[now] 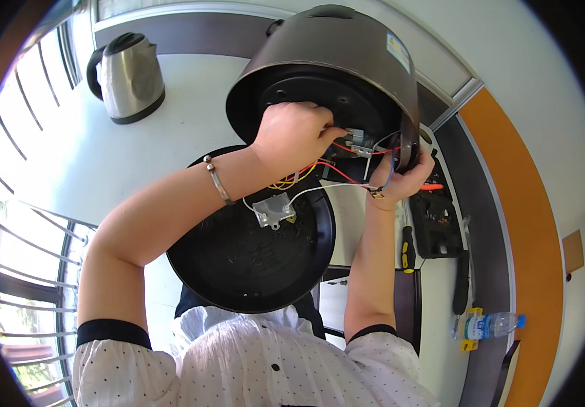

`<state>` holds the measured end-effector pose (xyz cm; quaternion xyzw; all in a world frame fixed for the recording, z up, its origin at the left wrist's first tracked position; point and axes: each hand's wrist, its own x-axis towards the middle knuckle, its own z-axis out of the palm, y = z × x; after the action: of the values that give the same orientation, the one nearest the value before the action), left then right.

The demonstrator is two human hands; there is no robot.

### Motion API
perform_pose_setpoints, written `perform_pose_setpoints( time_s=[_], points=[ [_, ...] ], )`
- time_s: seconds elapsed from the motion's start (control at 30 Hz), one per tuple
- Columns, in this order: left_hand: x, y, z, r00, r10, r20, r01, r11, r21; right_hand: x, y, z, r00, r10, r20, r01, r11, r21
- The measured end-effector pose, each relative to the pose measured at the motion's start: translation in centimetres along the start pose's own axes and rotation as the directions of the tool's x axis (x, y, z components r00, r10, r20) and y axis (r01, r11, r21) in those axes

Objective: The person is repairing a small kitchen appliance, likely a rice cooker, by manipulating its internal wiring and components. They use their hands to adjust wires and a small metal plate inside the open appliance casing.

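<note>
You are at what looks like an office workstation: the white counter (pixel 197 85) is bordered by dark-grey partition panels (pixel 191 35), and an orange panel (pixel 533 271) curves along your right. Daylight enters through a barred window (pixel 21 285) on your left. A steel kettle (pixel 131 81) and a water bottle (pixel 503 325) suit an office, while your tool case (pixel 436 224), screwdriver (pixel 408 251) and opened appliance shell (pixel 333 41) make this spot resemble a repair bench.
</note>
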<state>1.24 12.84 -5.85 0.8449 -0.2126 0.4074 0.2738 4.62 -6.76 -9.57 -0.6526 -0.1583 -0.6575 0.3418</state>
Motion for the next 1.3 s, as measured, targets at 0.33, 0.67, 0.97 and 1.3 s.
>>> perform_pose_setpoints(
  time_s=[0.33,0.67,0.97,1.3],
  points=[
    [0.3,0.5,-0.1,0.999,0.027,0.021,-0.027,1.0,0.006,0.2,0.0,-0.2,1.0,-0.019,0.01,0.018,0.998,0.057],
    [-0.2,3.2,-1.9,0.908,0.408,-0.092,-0.415,0.906,-0.08,0.2,-0.2,-0.4,0.998,0.02,0.052,-0.023,0.997,0.07],
    [0.3,3.1,-0.9,0.878,0.467,-0.106,-0.474,0.878,-0.062,0.7,-0.3,-0.7,0.999,0.007,0.035,-0.009,0.999,0.036],
    [0.1,3.0,-1.2,0.917,0.399,0.013,-0.396,0.912,-0.103,0.8,-0.6,-0.4,1.0,-0.003,-0.016,0.004,0.998,0.061]
  ],
)
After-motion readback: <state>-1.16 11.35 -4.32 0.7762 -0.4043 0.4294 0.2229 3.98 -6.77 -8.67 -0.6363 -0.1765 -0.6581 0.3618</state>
